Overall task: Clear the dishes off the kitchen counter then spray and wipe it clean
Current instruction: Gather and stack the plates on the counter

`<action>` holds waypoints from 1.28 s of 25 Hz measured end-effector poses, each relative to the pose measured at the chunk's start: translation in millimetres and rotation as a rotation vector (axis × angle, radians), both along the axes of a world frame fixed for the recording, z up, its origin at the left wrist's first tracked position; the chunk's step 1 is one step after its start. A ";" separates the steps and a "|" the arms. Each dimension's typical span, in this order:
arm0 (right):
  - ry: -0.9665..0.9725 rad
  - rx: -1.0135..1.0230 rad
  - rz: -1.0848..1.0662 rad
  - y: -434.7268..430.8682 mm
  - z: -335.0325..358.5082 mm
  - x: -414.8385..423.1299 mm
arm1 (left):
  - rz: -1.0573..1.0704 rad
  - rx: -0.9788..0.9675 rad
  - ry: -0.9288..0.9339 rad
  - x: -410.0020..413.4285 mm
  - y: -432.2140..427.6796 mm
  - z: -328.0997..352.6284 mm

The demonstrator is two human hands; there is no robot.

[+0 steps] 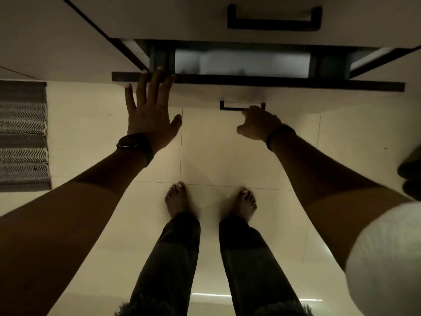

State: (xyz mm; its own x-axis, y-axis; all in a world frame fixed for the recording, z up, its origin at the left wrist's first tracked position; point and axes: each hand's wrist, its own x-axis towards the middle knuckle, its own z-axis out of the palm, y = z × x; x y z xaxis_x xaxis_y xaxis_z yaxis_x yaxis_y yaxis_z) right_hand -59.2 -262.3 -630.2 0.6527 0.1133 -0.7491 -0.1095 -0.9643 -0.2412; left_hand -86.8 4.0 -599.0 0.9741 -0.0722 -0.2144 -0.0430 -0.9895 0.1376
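Pale half-open drawer (pixel 205 96) lies crosswise ahead: black bar handle (pixel 234 108) gripped by right hand (pixel 259 125), top edge touched by flat left hand (pixel 150 117).

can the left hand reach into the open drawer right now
Probably yes: the left hand lies open against the dark top edge of the cream pulled-out drawer, the right hand grips its black bar handle, and nothing covers the opening.

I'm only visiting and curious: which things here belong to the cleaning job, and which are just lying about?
In use: open drawer, its handle gripped by right hand, left hand resting on its edge.
Lying about: striped floor mat, upper handle.
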 end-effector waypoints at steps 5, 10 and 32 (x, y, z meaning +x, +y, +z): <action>-0.942 0.241 -0.161 -22.0 70.5 -91.7 | 0.043 -0.064 0.032 -21.5 -2.3 14.7; -0.381 -0.132 -0.109 -62.7 56.7 -148.9 | -0.015 0.050 0.279 -76.4 -2.3 20.4; 0.255 -0.197 -0.110 -49.9 108.4 -325.5 | -0.222 -0.041 0.971 -266.0 40.3 90.5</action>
State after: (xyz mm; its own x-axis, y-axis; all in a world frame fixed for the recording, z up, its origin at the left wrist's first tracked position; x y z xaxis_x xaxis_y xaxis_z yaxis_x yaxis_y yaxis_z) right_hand -384.6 -312.2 -521.8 0.4417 -0.1102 -0.8904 -0.2481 -0.9687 -0.0031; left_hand -352.8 44.2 -508.6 0.3407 -0.2562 -0.9046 -0.0769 -0.9665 0.2448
